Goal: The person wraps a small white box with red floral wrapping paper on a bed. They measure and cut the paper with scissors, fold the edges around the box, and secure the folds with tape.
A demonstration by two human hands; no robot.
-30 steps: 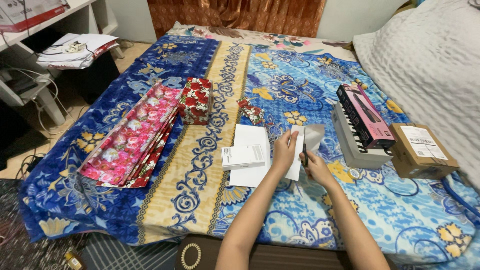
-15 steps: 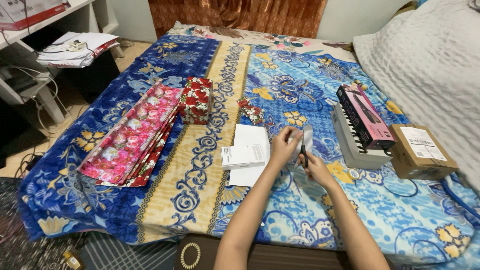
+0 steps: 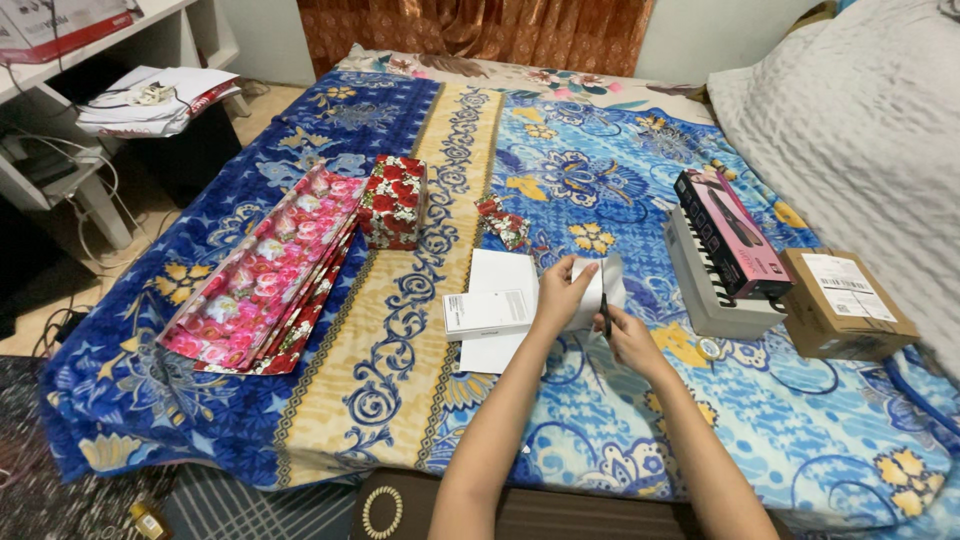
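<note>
My left hand (image 3: 560, 293) grips a sheet of white paper (image 3: 592, 290) and lifts it off the bed. My right hand (image 3: 628, 335) holds black scissors (image 3: 605, 310) with the blades set against the paper's lower edge. Just left of my hands a small white box (image 3: 485, 311) lies on a larger white sheet (image 3: 500, 275). Both forearms reach in from the bottom edge over the blue and yellow patterned bedspread (image 3: 400, 330).
Floral wrapping paper sheets (image 3: 270, 275) lie at the left, with a wrapped red floral box (image 3: 393, 200) and a small wrapped piece (image 3: 503, 222) behind them. A pink and black box (image 3: 728, 232) rests on a white box (image 3: 705, 290); a brown carton (image 3: 845, 303) sits right. Shelves stand far left.
The paper has been drawn in and bunched under my left hand; it looks smaller than the long strip a second ago. The scissors stay at its edge.
</note>
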